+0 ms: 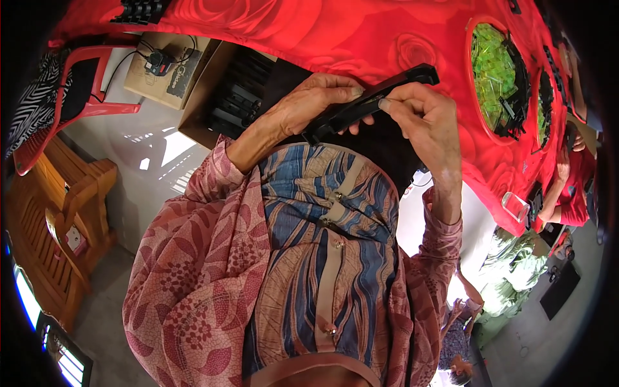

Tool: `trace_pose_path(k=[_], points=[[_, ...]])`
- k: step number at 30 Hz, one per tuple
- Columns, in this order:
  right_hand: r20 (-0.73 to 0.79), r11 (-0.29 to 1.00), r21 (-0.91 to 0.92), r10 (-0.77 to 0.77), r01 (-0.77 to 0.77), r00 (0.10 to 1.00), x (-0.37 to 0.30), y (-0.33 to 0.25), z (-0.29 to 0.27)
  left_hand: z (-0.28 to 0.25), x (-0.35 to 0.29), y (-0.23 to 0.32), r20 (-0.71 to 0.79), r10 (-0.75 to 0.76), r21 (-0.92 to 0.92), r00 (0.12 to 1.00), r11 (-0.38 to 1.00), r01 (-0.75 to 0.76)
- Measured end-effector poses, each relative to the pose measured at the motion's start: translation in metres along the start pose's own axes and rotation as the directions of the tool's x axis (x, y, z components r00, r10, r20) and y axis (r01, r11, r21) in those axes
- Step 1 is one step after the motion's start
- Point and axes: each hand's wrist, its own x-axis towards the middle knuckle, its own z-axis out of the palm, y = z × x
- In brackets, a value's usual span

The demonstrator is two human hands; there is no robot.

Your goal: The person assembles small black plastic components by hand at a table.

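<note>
My left hand (316,100) is wrapped round a long, narrow black plastic part (340,118), its thumb on the upper side and other fingertips showing beneath. The part is held slanted in front of my chest, its far end higher and to the right. Over its middle, my right hand (425,122) is closed, thumb and forefinger pinched together at the part's edge. Whatever sits in that pinch is too small to make out.
A red table cloth (309,26) spreads ahead. On it, to the right, stands a red-rimmed basin (472,84) of yellow-green clear pieces and black parts. An open cardboard box (196,106) of black parts lies left, near a red chair (100,106). Other people sit at right.
</note>
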Motion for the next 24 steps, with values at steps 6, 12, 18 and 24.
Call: trace_pose_path(k=[6, 12, 18, 24], points=[[-0.027, 0.997, -0.045, -0.06, 0.059, 0.998, 0.0004, 0.0067, 0.0024, -0.0001, 0.0001, -0.0005, -0.009, 0.002, 0.002, 1.0, 1.0, -0.002], [-0.078, 0.984, -0.158, -0.095, 0.082, 0.992, -0.0016, 0.0031, 0.0064, 0.0007, -0.0007, 0.0005, -0.01, -0.005, 0.01, 1.0, 1.0, 0.005], [-0.086, 0.939, -0.303, -0.196, 0.162, 0.977, -0.0008, 0.0065, 0.0066, 0.0039, -0.0014, 0.0012, -0.027, 0.011, 0.077, 1.0, 0.997, -0.009], [-0.089, 0.925, -0.341, -0.211, 0.169, 0.974, -0.0009, 0.0075, 0.0073, 0.0031, -0.002, 0.0016, 0.007, 0.03, 0.079, 1.0, 0.996, -0.031]])
